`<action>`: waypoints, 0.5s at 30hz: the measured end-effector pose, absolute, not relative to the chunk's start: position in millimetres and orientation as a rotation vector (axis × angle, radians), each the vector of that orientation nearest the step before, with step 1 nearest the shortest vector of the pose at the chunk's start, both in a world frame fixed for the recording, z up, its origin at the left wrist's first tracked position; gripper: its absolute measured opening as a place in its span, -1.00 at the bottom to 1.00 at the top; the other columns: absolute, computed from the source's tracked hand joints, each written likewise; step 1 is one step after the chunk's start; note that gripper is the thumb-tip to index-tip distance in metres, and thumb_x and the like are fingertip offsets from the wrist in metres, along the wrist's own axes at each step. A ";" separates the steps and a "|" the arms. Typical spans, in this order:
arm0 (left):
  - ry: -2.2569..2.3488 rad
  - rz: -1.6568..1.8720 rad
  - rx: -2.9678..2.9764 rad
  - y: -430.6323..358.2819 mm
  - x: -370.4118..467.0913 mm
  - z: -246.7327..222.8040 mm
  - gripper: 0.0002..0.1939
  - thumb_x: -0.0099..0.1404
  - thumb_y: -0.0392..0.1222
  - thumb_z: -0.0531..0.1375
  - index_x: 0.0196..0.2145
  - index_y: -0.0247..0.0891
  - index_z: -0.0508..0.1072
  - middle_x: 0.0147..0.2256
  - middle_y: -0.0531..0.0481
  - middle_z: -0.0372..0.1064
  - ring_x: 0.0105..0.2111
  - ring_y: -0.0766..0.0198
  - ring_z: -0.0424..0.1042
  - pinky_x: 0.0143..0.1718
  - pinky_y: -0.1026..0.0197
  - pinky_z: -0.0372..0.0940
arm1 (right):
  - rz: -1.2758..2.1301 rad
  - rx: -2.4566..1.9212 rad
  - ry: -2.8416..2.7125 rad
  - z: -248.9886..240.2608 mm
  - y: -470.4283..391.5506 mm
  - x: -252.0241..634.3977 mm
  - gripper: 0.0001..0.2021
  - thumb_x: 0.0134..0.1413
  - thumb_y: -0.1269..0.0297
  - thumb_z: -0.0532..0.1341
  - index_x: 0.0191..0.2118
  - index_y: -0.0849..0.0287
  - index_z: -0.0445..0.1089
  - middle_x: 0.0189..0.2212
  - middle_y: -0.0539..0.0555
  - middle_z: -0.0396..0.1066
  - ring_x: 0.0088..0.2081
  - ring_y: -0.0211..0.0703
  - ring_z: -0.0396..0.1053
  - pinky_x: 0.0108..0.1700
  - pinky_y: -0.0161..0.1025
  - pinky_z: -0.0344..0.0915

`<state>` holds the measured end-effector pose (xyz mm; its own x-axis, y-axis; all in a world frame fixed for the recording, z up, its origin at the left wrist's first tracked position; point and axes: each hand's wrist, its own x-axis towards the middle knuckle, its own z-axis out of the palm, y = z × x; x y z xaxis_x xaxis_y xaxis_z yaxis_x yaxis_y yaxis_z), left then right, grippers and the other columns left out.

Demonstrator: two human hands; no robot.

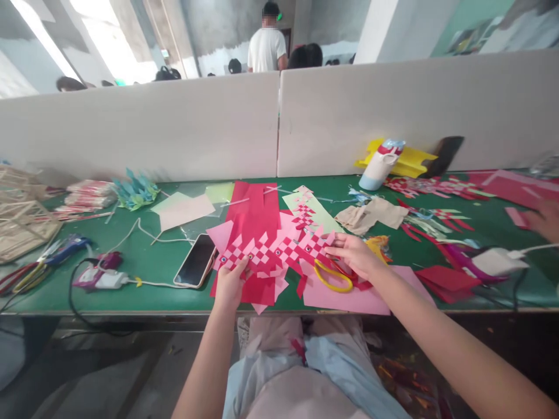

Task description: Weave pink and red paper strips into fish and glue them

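Observation:
A row of woven red and pink paper fish [262,254] with small round eyes spans the space between my hands. My left hand [232,280] pinches its left end, thumb on top, and my right hand [351,253] grips the right end. Red paper [255,212] lies beneath and behind the row. Yellow-handled scissors [332,278] rest on pink paper [371,297] just below my right hand. Another woven piece [304,216] lies on pale green paper [325,212] behind the row.
Left of my hands are a phone [196,260], cables, a power strip [98,274] and a teal paper model [134,190]. A bottle [381,164] and woven pieces stand or lie at the right. Another person's blurred hand [545,221] is at the far right; a divider [174,128] runs behind.

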<state>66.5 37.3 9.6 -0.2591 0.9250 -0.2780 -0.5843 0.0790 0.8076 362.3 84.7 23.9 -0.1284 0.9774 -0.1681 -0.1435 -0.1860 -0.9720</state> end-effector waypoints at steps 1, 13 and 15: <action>1.056 1.524 0.440 37.7 66.7 9.1 -0.60 -0.16 -0.24 0.47 -0.32 -0.34 0.50 -0.38 -0.04 0.52 -0.42 0.31 0.50 -0.42 0.32 0.40 | 1.497 -1.175 -1.082 23.3 85.3 362.5 -0.60 -0.30 0.41 0.45 -0.20 0.16 0.48 -0.33 0.02 0.53 -0.33 -0.24 0.48 -0.25 -0.31 0.44; 1.044 1.489 0.413 39.6 63.2 13.5 -0.65 -0.09 -0.20 0.44 -0.33 -0.33 0.48 -0.43 0.00 0.49 -0.49 0.36 0.46 -0.44 0.32 0.39 | 1.483 -1.213 -1.072 28.0 89.9 359.1 -0.65 -0.33 0.41 0.45 -0.28 0.14 0.48 -0.35 0.03 0.53 -0.33 -0.17 0.50 -0.27 -0.26 0.46; 1.043 1.470 0.421 38.6 60.4 14.4 -0.66 -0.08 -0.15 0.44 -0.36 -0.33 0.47 -0.46 -0.01 0.48 -0.48 0.33 0.47 -0.42 0.29 0.41 | 1.483 -1.222 -1.072 27.7 91.7 359.4 -0.65 -0.32 0.41 0.45 -0.27 0.14 0.48 -0.34 0.04 0.54 -0.34 -0.17 0.50 -0.28 -0.26 0.46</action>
